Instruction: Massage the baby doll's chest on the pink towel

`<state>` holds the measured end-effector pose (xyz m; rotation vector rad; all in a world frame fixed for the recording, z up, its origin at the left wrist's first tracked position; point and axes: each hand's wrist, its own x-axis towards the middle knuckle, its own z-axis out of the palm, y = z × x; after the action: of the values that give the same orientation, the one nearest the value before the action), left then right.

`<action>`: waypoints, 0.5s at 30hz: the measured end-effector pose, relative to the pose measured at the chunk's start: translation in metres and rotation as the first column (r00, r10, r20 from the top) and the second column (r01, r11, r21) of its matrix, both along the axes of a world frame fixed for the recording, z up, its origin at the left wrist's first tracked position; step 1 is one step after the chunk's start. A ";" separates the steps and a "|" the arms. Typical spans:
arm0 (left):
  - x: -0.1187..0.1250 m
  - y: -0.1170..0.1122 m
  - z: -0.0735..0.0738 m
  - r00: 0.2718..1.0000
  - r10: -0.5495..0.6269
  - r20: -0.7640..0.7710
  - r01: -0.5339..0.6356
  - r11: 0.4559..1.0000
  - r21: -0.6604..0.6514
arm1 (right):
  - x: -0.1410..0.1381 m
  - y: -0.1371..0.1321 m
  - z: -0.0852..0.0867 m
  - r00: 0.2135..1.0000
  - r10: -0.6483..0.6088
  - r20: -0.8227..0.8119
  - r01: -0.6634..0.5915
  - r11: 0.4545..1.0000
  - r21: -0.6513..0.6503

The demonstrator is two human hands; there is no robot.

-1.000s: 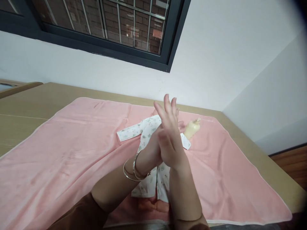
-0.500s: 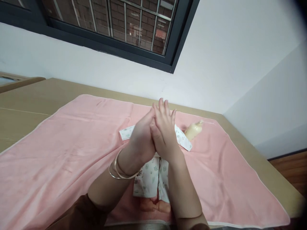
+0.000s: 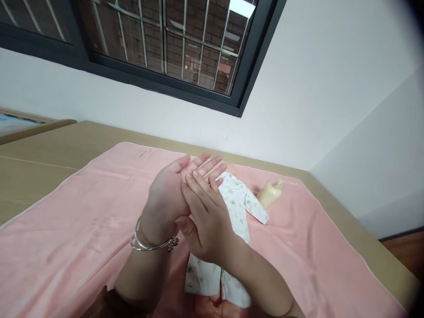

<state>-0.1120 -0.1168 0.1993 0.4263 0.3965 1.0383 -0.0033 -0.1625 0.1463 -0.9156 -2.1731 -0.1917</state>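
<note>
My left hand (image 3: 165,192), with thin bangles at the wrist, is held palm up with its fingers stretched out. Across its palm lies my right hand (image 3: 207,216), fingers straight and touching the left palm and fingers. No object shows between them. Beneath both hands are a white patterned baby top (image 3: 235,201) and matching trousers (image 3: 203,276), partly covered by my hands and forearms. Reddish foot-like shapes (image 3: 212,307) poke out of the trouser legs; what wears the clothes is mostly hidden. Beside the right sleeve lies a pale yellow pump bottle (image 3: 270,193).
A pink blanket (image 3: 106,207) with a white edge covers much of the wooden table (image 3: 102,132). Behind it rises a white wall with a dark-framed barred window (image 3: 165,86). A wooden rail (image 3: 43,128) stands at the far left.
My hands were pressed palm to palm, pointing up; now the left has turned palm up and leaned left, with the right sliding over it. The view has tilted slightly, uncovering more of the top.
</note>
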 end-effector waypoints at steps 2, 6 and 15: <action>0.010 0.006 -0.002 1.000 -0.001 0.024 0.003 0.995 -0.095 | 0.010 0.006 -0.009 1.000 0.013 -0.022 -0.013 1.000 0.027; 0.030 0.020 -0.012 0.995 -0.100 0.027 0.103 0.978 -0.181 | 0.037 0.017 -0.030 0.996 0.023 -0.089 -0.018 0.998 0.059; 0.064 0.058 -0.041 0.998 -0.052 -0.045 0.038 0.963 -0.268 | 0.082 0.067 -0.090 0.996 -0.091 -0.015 0.092 0.991 0.095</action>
<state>-0.0476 -0.0585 0.1588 0.2191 0.5637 0.9153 0.0789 -0.0952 0.0562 -0.9605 -2.0942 -0.3321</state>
